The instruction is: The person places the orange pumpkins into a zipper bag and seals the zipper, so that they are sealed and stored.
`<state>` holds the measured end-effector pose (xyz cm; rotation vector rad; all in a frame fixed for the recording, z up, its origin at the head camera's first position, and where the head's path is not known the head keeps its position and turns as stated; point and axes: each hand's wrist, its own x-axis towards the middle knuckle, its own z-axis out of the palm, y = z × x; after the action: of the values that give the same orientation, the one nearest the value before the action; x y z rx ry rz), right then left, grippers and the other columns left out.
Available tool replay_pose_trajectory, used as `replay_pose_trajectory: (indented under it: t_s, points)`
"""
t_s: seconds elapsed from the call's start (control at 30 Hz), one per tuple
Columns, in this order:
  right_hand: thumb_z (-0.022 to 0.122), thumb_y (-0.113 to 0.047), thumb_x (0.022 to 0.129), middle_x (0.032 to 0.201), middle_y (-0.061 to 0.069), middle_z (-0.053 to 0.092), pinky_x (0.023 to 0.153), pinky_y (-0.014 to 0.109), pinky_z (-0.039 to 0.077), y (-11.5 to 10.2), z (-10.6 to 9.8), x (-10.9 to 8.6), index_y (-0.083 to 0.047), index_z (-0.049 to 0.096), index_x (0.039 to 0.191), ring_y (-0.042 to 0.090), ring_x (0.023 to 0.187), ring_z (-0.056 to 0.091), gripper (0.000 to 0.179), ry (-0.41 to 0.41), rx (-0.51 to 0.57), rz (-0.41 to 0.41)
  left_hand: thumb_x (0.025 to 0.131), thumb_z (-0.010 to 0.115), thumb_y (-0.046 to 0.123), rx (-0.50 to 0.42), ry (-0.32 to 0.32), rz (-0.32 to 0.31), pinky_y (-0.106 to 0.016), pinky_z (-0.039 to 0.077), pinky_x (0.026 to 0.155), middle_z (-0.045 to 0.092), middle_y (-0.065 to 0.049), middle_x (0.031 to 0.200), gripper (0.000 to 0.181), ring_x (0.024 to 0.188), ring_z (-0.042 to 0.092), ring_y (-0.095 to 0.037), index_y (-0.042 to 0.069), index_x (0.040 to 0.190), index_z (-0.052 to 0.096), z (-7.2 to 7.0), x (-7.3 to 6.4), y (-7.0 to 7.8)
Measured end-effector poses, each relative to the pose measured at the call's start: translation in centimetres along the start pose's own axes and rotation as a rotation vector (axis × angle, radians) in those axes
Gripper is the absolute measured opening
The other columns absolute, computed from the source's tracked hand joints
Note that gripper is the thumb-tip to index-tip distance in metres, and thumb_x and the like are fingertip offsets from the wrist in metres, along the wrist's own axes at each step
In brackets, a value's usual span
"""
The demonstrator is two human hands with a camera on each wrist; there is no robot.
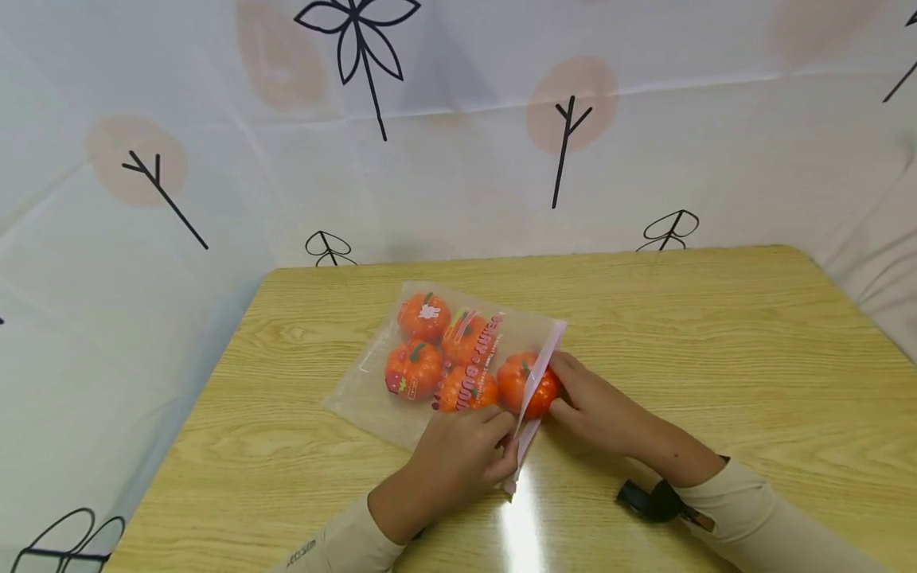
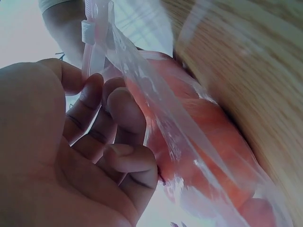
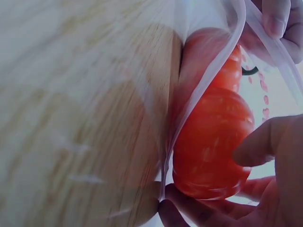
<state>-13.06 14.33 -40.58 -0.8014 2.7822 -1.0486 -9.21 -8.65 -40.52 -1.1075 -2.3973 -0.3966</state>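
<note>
A clear printed zip bag (image 1: 376, 410) with a pink zip strip lies on the table, its mouth toward the right. Several small orange pumpkins with green stems are inside, among them one pumpkin (image 1: 415, 368) at the left. My left hand (image 1: 462, 446) pinches the near side of the bag's mouth, close to the white zip slider (image 2: 88, 31). At the opening, my right hand (image 1: 598, 406) holds another orange pumpkin (image 3: 213, 137) between thumb and fingers. That pumpkin sits partly inside the mouth, with the bag's edge running across it.
The wooden table (image 1: 688, 318) extends around the bag on all sides. Behind it hangs a white cloth (image 1: 458, 183) with plant drawings. A black wrist-worn device (image 1: 648, 501) sticks out below the right sleeve (image 1: 759, 509).
</note>
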Motion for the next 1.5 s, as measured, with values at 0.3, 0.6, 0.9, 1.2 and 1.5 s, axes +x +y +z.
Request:
replay_pose_trajectory:
  t_s: [0.3,0.6,0.9,1.2,1.5]
  points:
    - [0.066,-0.007,0.091,0.138,0.023,0.056,0.096,0.046,0.053,0.3,-0.02,0.3,-0.001,0.037,0.139,0.037,0.121,0.062,0.056,-0.004,0.149,0.023,0.081,0.071,0.022,0.024,0.017,-0.002,-0.01,0.018,0.048,0.046,0.012,0.064,0.013,0.052,0.03,0.003,0.021,0.074,0.06,0.03,-0.03,-0.04]
    - [0.073,-0.018,0.09,0.117,0.008,0.067,0.093,0.042,0.055,0.28,-0.09,0.21,-0.005,0.049,0.12,0.027,0.113,0.066,0.041,0.016,0.12,0.04,0.08,0.072,0.021,0.03,0.057,0.022,-0.011,0.018,0.048,0.042,0.011,0.063,0.016,0.053,0.027,0.002,0.02,0.072,0.058,-0.02,0.07,0.01]
    - [0.07,-0.013,0.092,0.126,0.009,0.066,0.095,0.042,0.054,0.44,0.1,0.32,-0.006,0.049,0.138,0.026,0.118,0.064,0.05,0.008,0.089,-0.037,0.079,0.072,0.021,0.048,0.067,0.028,-0.012,0.023,0.047,0.044,0.011,0.063,0.016,0.052,0.031,0.001,0.02,0.072,0.058,-0.05,0.13,-0.01]
    - [0.069,-0.014,0.092,0.134,0.01,0.064,0.101,0.05,0.049,0.31,0.01,0.23,-0.005,0.05,0.143,0.025,0.125,0.059,0.055,-0.004,0.006,-0.067,0.079,0.071,0.021,0.049,0.058,0.018,-0.012,0.024,0.048,0.043,0.012,0.062,0.016,0.052,0.031,0.001,0.02,0.071,0.058,0.09,0.08,-0.08]
    - [0.067,-0.012,0.093,0.127,0.005,0.069,0.088,0.037,0.052,0.4,-0.17,0.04,-0.01,0.054,0.137,0.015,0.109,0.064,0.046,-0.047,0.026,-0.098,0.08,0.071,0.02,0.035,0.068,0.014,-0.014,0.027,0.048,0.046,0.011,0.064,0.015,0.052,0.035,0.0,0.02,0.072,0.059,0.17,0.03,-0.12]
